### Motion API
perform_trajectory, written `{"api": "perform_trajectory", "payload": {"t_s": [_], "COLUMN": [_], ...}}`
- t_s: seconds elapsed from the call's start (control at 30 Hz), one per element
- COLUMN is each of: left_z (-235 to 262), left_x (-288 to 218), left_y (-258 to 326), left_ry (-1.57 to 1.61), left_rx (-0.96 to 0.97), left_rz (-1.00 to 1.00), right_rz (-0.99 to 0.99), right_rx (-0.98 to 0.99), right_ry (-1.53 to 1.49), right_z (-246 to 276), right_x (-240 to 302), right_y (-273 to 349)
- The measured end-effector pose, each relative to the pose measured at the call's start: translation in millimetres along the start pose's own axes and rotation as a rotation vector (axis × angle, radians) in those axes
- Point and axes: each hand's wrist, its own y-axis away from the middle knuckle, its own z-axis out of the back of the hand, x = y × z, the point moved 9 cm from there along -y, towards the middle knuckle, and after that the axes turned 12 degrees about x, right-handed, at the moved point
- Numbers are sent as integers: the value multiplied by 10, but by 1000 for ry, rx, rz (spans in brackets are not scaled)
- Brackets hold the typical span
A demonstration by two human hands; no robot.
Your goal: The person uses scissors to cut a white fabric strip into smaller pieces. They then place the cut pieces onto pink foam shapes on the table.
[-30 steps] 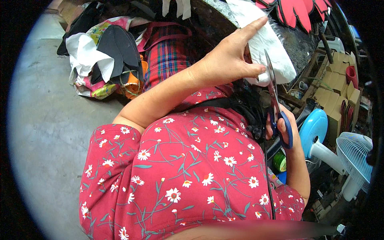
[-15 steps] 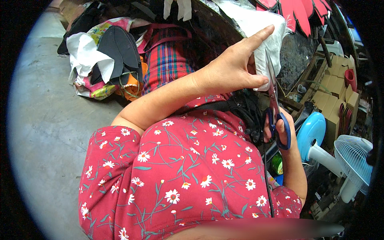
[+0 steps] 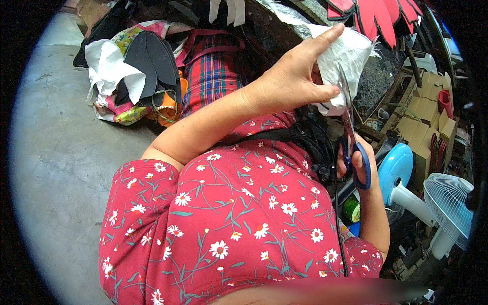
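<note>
My left hand (image 3: 295,81) holds a piece of white fabric (image 3: 343,56) up in front of me, forefinger stretched along its top edge and thumb pinching it from below. My right hand (image 3: 356,162) grips blue-handled scissors (image 3: 353,145) by the loops. Their blades point upward and reach into the lower edge of the white fabric. My red flowered sleeve and shoulder fill the lower middle of the view.
A heap of cloth scraps with dark sole-shaped pieces (image 3: 145,66) and a plaid bag (image 3: 211,71) lies on the grey concrete floor (image 3: 56,152) to the left. Red cut shapes (image 3: 376,15) hang at top right. Cardboard boxes (image 3: 424,122) and a white-and-blue fan (image 3: 437,203) stand at right.
The white fabric has been gathered closer into my left hand and turned. The scissors have risen, so their blades now sit further into the fabric's lower edge.
</note>
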Motion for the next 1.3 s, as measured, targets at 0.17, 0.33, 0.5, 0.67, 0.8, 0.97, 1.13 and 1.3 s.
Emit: {"api": "perform_trajectory", "payload": {"t_s": [0.17, 0.33, 0.5, 0.67, 0.8, 0.97, 1.13, 1.3], "left_z": [46, -132, -104, 161, 120, 43, 65, 172], "left_x": [-31, 20, 16, 116, 64, 73, 39, 59], "left_y": [17, 33, 49, 8, -8, 27, 1, -4], "left_ry": [30, 229, 268, 164, 152, 144, 317, 152], "left_rx": [15, 134, 127, -27, -83, -47, -38, -43], "left_rz": [19, 138, 135, 98, -59, -32, -38, 91], "right_rz": [-102, -24, -12, -70, -17, 12, -59, -6], "right_rx": [31, 10, 2, 7, 15, 28, 30, 23], "right_ry": [-31, -5, -43, -4, 74, 4, -11, 57], "right_z": [-9, -22, -17, 8, -1, -15, 6, -23], "right_x": [-36, -16, -14, -40, 7, 42, -5, 50], "right_y": [84, -13, -30, -1, -112, -159, -87, -155]}}
